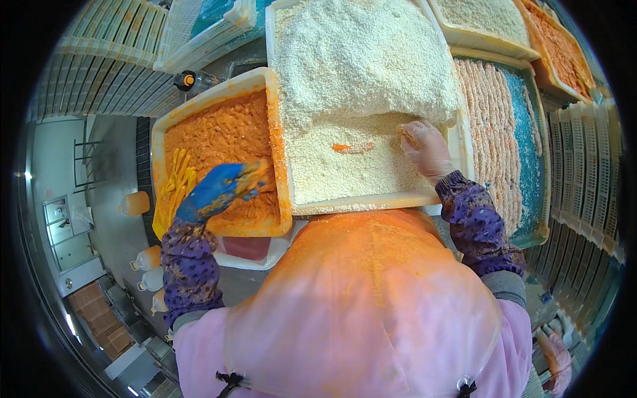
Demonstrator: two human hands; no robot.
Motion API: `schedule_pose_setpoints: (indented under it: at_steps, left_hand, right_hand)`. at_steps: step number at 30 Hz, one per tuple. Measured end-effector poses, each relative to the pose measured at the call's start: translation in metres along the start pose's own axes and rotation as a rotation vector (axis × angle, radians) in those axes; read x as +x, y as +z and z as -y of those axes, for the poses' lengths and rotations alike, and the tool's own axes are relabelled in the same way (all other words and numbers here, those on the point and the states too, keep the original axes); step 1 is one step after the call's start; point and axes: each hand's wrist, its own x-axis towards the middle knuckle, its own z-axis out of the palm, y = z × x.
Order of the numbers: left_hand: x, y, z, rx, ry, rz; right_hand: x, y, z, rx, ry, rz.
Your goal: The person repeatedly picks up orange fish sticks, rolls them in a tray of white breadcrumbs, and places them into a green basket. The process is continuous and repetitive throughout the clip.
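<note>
My left hand (215,189), in a blue glove smeared with orange batter, hovers over the right part of a tub of orange battered meat (215,136). Its fingers point right toward the tub's wall; batter and blur hide whether they pinch anything. In the large white tray (371,201) of pale crumbs (361,66), my right hand (426,151) wears a clear glove. Its fingers curl down at the right side of the crumbs, around something I cannot make out. Between the hands, an orange battered strip (352,148), partly dusted with crumbs, lies on the flattened crumbs.
To the right, a blue-lined tray (545,199) holds rows of crumbed strips (488,126). A yellow glove (174,189) drapes over the batter tub's left edge. Stacked crates (587,166) stand at far right and far left. A dark bottle (194,82) stands behind the tub.
</note>
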Motion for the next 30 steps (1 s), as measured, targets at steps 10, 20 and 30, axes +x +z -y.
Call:
schedule_pose_setpoints:
  at_steps: [10,20,30]
  left_hand:
    - [0.172,0.120,-0.015,1.042,0.514,-0.165]
    - [0.153,0.115,0.007,1.210,0.739,-0.313]
    - [0.134,0.113,0.008,1.288,0.749,-0.524]
  right_hand:
    - [0.002,-0.002,-0.006,0.083,0.023,-0.033]
    - [0.003,0.000,-0.007,0.087,0.040,-0.027]
    - [0.002,-0.010,0.005,0.009,0.041,-0.044]
